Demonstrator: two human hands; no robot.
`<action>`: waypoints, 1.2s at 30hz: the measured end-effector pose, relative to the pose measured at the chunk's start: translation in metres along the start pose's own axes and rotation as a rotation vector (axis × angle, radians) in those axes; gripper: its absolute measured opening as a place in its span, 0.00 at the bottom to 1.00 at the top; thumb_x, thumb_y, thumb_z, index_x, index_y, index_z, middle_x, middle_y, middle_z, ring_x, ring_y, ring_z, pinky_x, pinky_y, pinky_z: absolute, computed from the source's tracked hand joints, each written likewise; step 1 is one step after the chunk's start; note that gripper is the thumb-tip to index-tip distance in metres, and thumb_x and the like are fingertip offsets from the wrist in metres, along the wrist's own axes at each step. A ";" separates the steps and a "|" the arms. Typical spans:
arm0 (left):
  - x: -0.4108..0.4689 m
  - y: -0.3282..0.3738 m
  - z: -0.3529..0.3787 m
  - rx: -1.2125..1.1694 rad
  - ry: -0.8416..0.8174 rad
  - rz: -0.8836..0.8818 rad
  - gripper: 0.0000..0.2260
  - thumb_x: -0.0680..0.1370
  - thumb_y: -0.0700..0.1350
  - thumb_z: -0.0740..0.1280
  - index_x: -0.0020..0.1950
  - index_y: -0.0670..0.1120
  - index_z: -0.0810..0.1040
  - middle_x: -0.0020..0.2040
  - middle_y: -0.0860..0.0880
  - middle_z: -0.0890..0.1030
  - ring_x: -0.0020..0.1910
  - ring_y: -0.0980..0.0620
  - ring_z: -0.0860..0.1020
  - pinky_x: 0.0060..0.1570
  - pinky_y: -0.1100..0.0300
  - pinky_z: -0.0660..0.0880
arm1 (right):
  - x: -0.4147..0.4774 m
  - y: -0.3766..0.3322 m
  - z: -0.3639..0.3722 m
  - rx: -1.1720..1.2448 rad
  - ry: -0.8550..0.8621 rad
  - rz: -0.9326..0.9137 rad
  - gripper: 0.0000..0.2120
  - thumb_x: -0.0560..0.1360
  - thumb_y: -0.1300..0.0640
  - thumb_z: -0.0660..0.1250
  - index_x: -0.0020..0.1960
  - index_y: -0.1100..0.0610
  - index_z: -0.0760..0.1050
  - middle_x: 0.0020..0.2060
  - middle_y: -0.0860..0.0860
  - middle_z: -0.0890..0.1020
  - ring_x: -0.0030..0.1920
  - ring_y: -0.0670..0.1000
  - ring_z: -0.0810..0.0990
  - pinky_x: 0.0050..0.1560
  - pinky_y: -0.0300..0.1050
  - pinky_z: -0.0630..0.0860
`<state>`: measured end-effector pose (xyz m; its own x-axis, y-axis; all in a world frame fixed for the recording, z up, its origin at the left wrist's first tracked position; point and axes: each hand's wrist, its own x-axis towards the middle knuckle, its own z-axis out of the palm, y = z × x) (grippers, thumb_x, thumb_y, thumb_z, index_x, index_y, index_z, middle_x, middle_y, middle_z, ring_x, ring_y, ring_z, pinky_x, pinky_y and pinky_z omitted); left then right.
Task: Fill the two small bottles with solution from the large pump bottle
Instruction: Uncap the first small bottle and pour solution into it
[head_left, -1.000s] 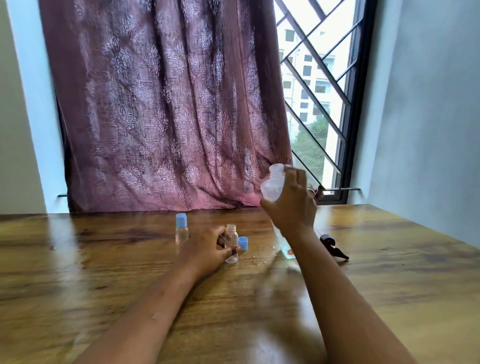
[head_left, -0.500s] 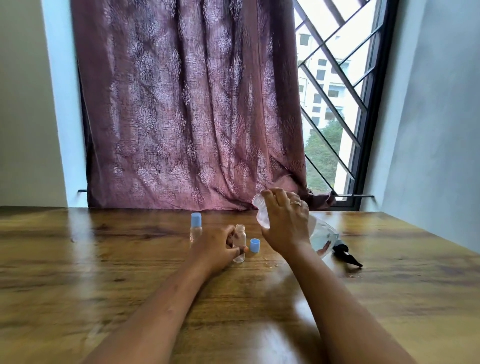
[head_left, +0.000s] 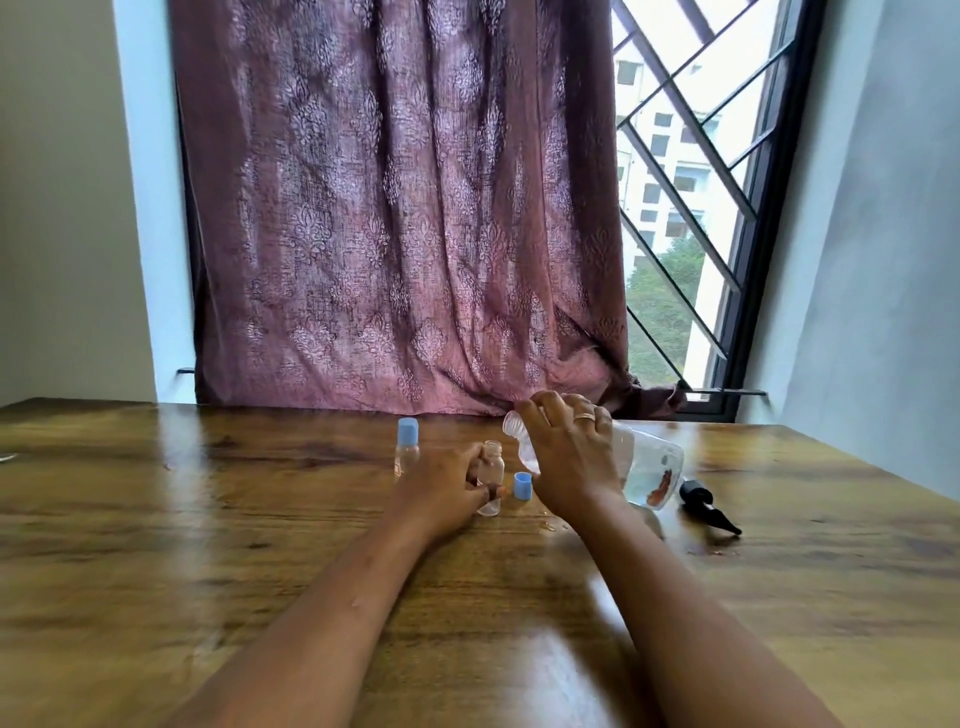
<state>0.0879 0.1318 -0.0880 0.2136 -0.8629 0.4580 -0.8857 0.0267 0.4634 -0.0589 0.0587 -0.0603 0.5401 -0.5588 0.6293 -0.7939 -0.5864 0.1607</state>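
The large pump bottle (head_left: 644, 462), its pump off, is tilted in the right hand's (head_left: 566, 457) grip, neck just above the open small bottle (head_left: 491, 475) that the left hand (head_left: 441, 491) holds upright on the surface (head_left: 208, 545). A loose blue cap (head_left: 522, 486) sits between the hands; the capped small bottle (head_left: 407, 447) stands to the left, the black pump head (head_left: 706, 506) lies right.

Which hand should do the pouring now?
The right hand. It already holds the big bottle tipped, mouth near the open small bottle, which the left hand steadies on the table.

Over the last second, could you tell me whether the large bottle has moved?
Yes. The large bottle has tipped from upright down toward the table, relative to the loose blue cap.
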 end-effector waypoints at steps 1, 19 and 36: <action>0.000 0.000 0.000 0.006 -0.004 0.003 0.15 0.73 0.53 0.67 0.58 0.53 0.73 0.49 0.54 0.81 0.49 0.54 0.78 0.45 0.57 0.74 | 0.000 -0.001 0.000 0.001 -0.005 -0.008 0.36 0.64 0.52 0.74 0.66 0.47 0.59 0.65 0.48 0.65 0.67 0.60 0.64 0.66 0.57 0.61; 0.000 0.003 -0.001 -0.004 -0.032 0.015 0.12 0.75 0.49 0.65 0.57 0.51 0.72 0.52 0.50 0.80 0.53 0.50 0.77 0.54 0.50 0.73 | 0.001 -0.003 0.003 -0.006 0.014 -0.062 0.34 0.65 0.61 0.68 0.67 0.46 0.60 0.67 0.48 0.64 0.68 0.61 0.61 0.70 0.60 0.57; 0.001 0.000 0.002 0.002 -0.027 0.015 0.16 0.75 0.51 0.64 0.63 0.53 0.70 0.54 0.50 0.80 0.53 0.50 0.77 0.52 0.53 0.73 | 0.001 -0.005 0.002 -0.025 0.039 -0.101 0.34 0.63 0.63 0.67 0.67 0.47 0.63 0.67 0.48 0.66 0.69 0.61 0.62 0.70 0.60 0.55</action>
<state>0.0876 0.1305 -0.0892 0.1893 -0.8757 0.4441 -0.8894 0.0387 0.4555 -0.0542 0.0597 -0.0621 0.6067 -0.4741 0.6381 -0.7430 -0.6235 0.2432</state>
